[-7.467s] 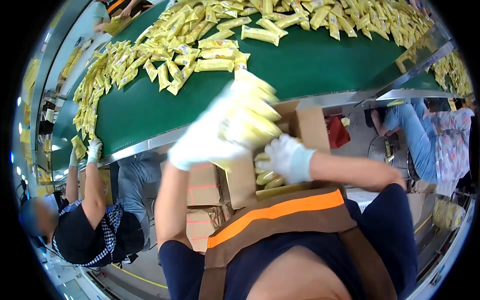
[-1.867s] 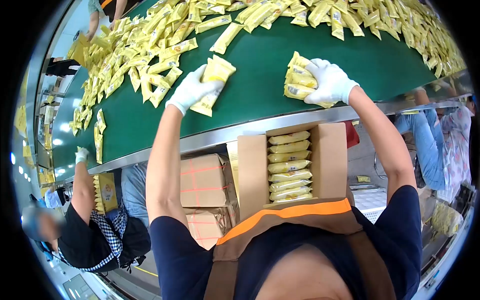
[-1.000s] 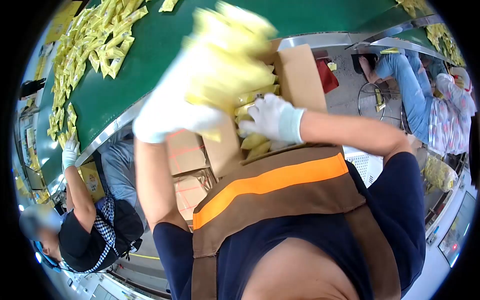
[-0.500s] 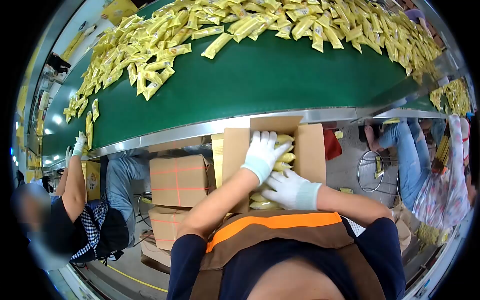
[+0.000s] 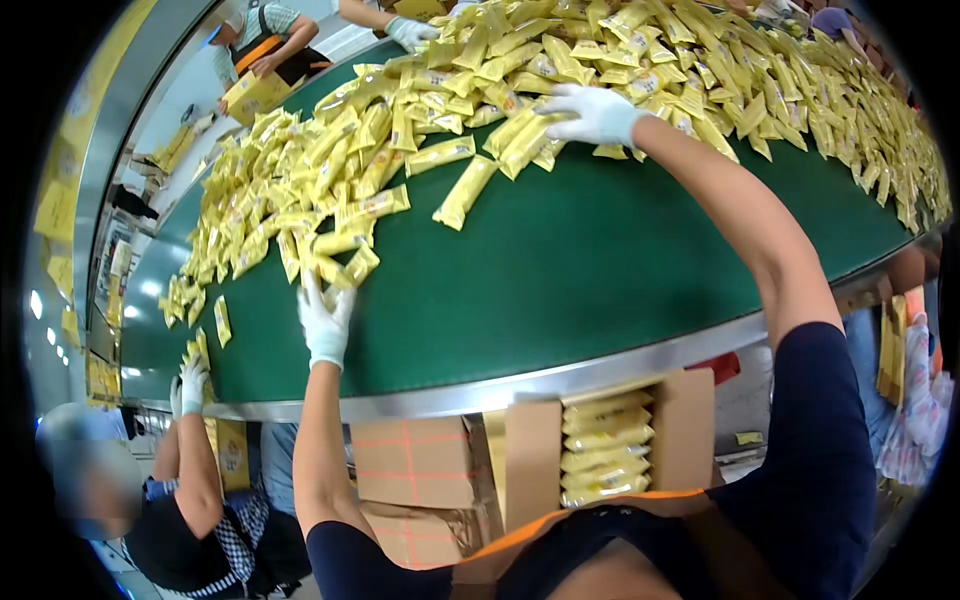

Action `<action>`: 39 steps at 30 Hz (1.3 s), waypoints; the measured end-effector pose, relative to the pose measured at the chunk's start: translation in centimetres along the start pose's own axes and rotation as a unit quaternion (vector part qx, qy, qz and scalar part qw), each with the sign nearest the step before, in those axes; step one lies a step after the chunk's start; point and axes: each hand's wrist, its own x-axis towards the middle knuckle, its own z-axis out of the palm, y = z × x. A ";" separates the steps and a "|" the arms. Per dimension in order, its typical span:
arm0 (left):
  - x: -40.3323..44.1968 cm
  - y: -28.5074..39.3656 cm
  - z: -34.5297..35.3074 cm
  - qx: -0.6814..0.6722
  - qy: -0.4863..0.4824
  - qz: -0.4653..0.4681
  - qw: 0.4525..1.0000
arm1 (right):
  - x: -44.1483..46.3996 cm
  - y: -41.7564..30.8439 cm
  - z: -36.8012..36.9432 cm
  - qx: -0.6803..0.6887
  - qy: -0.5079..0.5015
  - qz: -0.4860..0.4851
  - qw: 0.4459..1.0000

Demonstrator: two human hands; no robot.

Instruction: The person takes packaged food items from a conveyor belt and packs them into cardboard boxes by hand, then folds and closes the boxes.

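Both my hands wear white gloves and reach out over the green conveyor belt. My left hand is at the near edge of a heap of yellow snack packets, its fingers apart and touching the nearest ones. Farther out, my right hand lies with outstretched fingers over yellow packets at the front of the heap. Below the belt, close to my body, an open cardboard box holds a stacked row of the same packets.
Taped cartons stand left of the open box. A metal rail edges the belt. At the left, a co-worker's gloved hands touch packets. Another person holds a yellow box across the belt.
Both hands have left the packets in the box and moved out over the belt, left hand to the left, right hand far forward. The view has shifted toward the belt.
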 end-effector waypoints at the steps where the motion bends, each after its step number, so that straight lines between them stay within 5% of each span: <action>1: -0.1 -0.1 1.0 0.052 -0.003 0.006 0.999 | 2.7 0.9 0.7 -0.041 0.011 -0.026 0.999; 4: 0.0 2.8 2.1 0.078 -0.034 0.146 0.986 | 6.5 0.6 4.7 -0.081 0.005 0.033 0.996; 6: -0.6 6.6 2.7 0.030 -0.059 0.133 0.989 | 5.6 -2.2 7.7 -0.064 0.001 0.129 0.990; 12: -5.8 17.4 4.7 -0.031 -0.066 0.238 0.969 | -6.6 -7.1 7.9 -0.030 0.044 -0.023 0.998; 14: -9.2 20.1 2.8 0.050 -0.042 0.273 0.960 | -11.9 -8.7 6.7 0.052 -0.029 0.042 0.997; 20: -13.7 17.7 -1.9 0.096 -0.087 0.270 0.954 | -21.9 -7.4 5.6 -0.046 0.011 0.001 0.999; 23: -13.0 18.2 -2.4 -0.173 -0.110 0.153 0.967 | -24.7 -6.4 4.4 0.175 0.031 0.109 0.978; 26: -10.5 25.6 -1.1 -0.260 -0.120 0.245 0.926 | -26.3 -5.8 6.8 0.099 0.063 0.066 0.991; 30: -7.4 32.5 5.9 -0.153 -0.260 0.368 0.880 | -26.5 -6.5 7.1 0.046 0.123 0.027 0.991; 33: -6.4 34.2 3.6 -0.014 -0.382 0.331 0.863 | -27.6 -6.8 6.8 -0.039 0.151 -0.049 0.987; 36: -7.6 29.7 1.0 0.012 -0.336 0.325 0.884 | -28.6 -6.6 4.4 0.049 0.056 -0.037 0.997; 39: -7.8 23.3 -1.6 0.060 -0.292 0.235 0.925 | -26.0 -7.2 2.4 0.182 0.145 0.063 0.970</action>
